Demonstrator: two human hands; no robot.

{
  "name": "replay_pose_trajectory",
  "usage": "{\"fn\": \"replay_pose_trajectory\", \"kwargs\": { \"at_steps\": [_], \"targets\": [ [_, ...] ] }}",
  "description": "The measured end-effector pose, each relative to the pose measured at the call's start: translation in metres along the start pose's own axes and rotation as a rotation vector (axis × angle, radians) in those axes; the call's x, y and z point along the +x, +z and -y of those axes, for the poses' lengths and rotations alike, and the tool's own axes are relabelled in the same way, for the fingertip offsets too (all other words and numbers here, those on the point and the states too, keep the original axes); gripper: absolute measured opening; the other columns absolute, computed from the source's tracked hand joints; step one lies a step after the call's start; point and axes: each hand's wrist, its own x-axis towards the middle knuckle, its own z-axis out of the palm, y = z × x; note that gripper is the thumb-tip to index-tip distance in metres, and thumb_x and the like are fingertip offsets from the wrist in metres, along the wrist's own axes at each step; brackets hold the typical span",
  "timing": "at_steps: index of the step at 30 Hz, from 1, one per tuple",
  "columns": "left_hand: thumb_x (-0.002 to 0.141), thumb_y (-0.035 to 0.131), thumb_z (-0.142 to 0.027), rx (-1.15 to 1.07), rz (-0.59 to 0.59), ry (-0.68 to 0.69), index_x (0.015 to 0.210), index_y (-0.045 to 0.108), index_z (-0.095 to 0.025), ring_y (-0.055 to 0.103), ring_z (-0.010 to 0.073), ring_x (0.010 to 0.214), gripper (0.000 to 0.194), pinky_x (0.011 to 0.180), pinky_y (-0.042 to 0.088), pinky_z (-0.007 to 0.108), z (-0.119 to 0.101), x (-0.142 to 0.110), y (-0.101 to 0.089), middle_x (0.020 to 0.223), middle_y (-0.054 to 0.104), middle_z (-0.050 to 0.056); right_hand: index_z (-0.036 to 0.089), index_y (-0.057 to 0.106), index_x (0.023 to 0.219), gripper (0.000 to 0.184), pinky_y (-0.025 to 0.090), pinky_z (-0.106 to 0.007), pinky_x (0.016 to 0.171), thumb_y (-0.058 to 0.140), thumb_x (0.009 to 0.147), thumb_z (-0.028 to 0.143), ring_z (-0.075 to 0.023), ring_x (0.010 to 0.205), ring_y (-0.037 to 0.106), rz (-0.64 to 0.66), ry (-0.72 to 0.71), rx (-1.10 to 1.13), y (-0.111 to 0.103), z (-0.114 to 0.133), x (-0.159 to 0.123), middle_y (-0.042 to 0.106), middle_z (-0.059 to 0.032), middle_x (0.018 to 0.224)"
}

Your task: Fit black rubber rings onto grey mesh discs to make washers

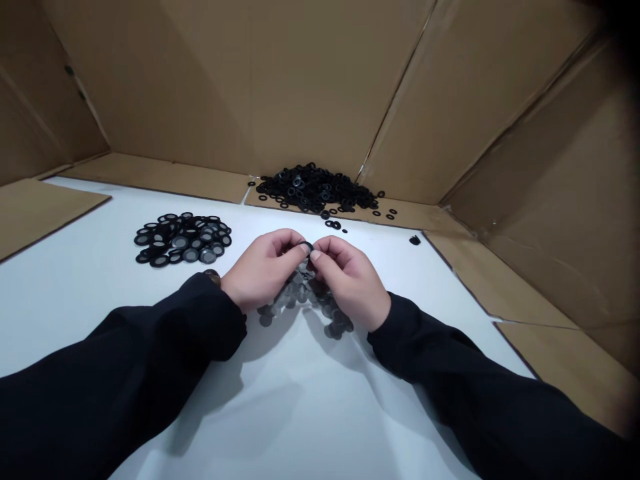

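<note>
My left hand [267, 267] and my right hand [350, 277] meet at the centre, thumbs and fingertips pinched on one black rubber ring [307, 245]. The fingers cover much of the ring, and whether a disc sits inside it I cannot tell. Below and behind the hands lies a loose heap of small grey mesh-like discs [300, 290], partly hidden by them. Left of my left hand is a pile of black rings with grey discs in their middles [180, 243]. Beyond the hands rises a big heap of black rings [315, 190].
Tall cardboard walls [310, 87] surround the white tabletop [280, 413] at the back and sides. Flat cardboard strips [165, 177] run along the edges. A few stray rings [393, 212] lie near the big heap. A small black scrap [415, 240] sits at the right.
</note>
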Motion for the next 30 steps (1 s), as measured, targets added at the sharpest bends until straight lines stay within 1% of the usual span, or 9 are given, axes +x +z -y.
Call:
{"fn": "replay_pose_trajectory", "kwargs": {
  "at_steps": [4, 6, 8, 10, 11, 18, 23, 25, 30],
  "targets": [
    [0.084, 0.056, -0.033, -0.005, -0.005, -0.022, 0.082, 0.055, -0.017, 0.044, 0.0081, 0.057, 0.016, 0.053, 0.036, 0.020, -0.001, 0.000, 0.000, 0.067, 0.050, -0.005, 0.019, 0.054, 0.083, 0.019, 0.035, -0.023, 0.053, 0.057, 0.087, 0.038, -0.0098, 0.057, 0.042, -0.006, -0.045, -0.007, -0.001, -0.002, -0.001, 0.048, 0.0036, 0.065],
    [0.083, 0.055, -0.031, 0.057, 0.044, -0.052, 0.080, 0.056, -0.017, 0.045, 0.0088, 0.058, 0.014, 0.053, 0.035, 0.021, -0.001, 0.000, -0.003, 0.066, 0.050, -0.004, 0.018, 0.056, 0.081, 0.017, 0.036, -0.024, 0.055, 0.058, 0.087, 0.034, -0.0099, 0.059, 0.043, 0.021, -0.067, -0.016, -0.004, -0.002, -0.001, 0.049, 0.0028, 0.067],
    [0.082, 0.055, -0.029, 0.123, 0.129, -0.061, 0.078, 0.057, -0.016, 0.045, 0.0094, 0.060, 0.014, 0.055, 0.036, 0.021, 0.000, 0.001, -0.007, 0.066, 0.051, -0.003, 0.017, 0.056, 0.079, 0.016, 0.036, -0.024, 0.055, 0.058, 0.086, 0.031, -0.0098, 0.060, 0.043, 0.089, -0.054, -0.009, -0.006, -0.001, -0.002, 0.049, 0.0026, 0.067],
    [0.082, 0.055, -0.028, 0.158, 0.193, -0.031, 0.077, 0.058, -0.016, 0.045, 0.0094, 0.061, 0.013, 0.057, 0.036, 0.022, 0.000, 0.001, -0.010, 0.067, 0.052, -0.003, 0.017, 0.055, 0.076, 0.017, 0.034, -0.023, 0.053, 0.057, 0.086, 0.031, -0.0093, 0.058, 0.041, 0.156, -0.018, 0.001, -0.008, 0.001, -0.002, 0.048, 0.0032, 0.064],
    [0.082, 0.055, -0.027, 0.164, 0.199, -0.012, 0.077, 0.058, -0.016, 0.045, 0.0093, 0.061, 0.013, 0.057, 0.036, 0.022, 0.001, 0.001, -0.011, 0.068, 0.052, -0.003, 0.017, 0.054, 0.074, 0.018, 0.033, -0.023, 0.052, 0.057, 0.086, 0.031, -0.0090, 0.056, 0.040, 0.170, -0.002, 0.004, -0.008, 0.002, -0.002, 0.047, 0.0035, 0.062],
    [0.085, 0.052, -0.032, 0.152, 0.083, 0.007, 0.079, 0.057, -0.016, 0.043, 0.0088, 0.057, 0.018, 0.052, 0.035, 0.021, -0.001, 0.001, -0.006, 0.065, 0.049, -0.004, 0.018, 0.052, 0.072, 0.017, 0.032, -0.022, 0.049, 0.057, 0.084, 0.029, -0.0084, 0.053, 0.037, 0.038, 0.017, 0.023, -0.002, 0.004, -0.002, 0.043, 0.0050, 0.058],
    [0.085, 0.054, -0.032, 0.107, 0.021, 0.025, 0.081, 0.055, -0.016, 0.044, 0.0079, 0.055, 0.016, 0.051, 0.035, 0.020, 0.000, 0.001, -0.004, 0.066, 0.050, -0.004, 0.018, 0.056, 0.081, 0.017, 0.035, -0.023, 0.051, 0.059, 0.084, 0.034, -0.0095, 0.057, 0.042, -0.009, -0.004, 0.036, 0.000, -0.001, 0.000, 0.049, 0.0034, 0.065],
    [0.085, 0.054, -0.031, 0.117, 0.022, 0.020, 0.081, 0.055, -0.017, 0.043, 0.0077, 0.054, 0.015, 0.050, 0.035, 0.020, 0.002, 0.002, -0.005, 0.065, 0.049, -0.005, 0.017, 0.058, 0.081, 0.016, 0.036, -0.023, 0.052, 0.060, 0.083, 0.032, -0.0097, 0.058, 0.043, -0.004, -0.024, 0.008, -0.001, -0.002, 0.000, 0.050, 0.0029, 0.065],
    [0.083, 0.055, -0.030, 0.175, 0.106, -0.013, 0.079, 0.057, -0.016, 0.044, 0.0082, 0.055, 0.015, 0.049, 0.034, 0.020, 0.003, 0.002, -0.008, 0.064, 0.051, -0.003, 0.017, 0.056, 0.077, 0.015, 0.034, -0.023, 0.052, 0.058, 0.085, 0.029, -0.0094, 0.056, 0.041, 0.032, -0.043, -0.044, -0.005, 0.000, -0.002, 0.047, 0.0040, 0.061]
  ]
}}
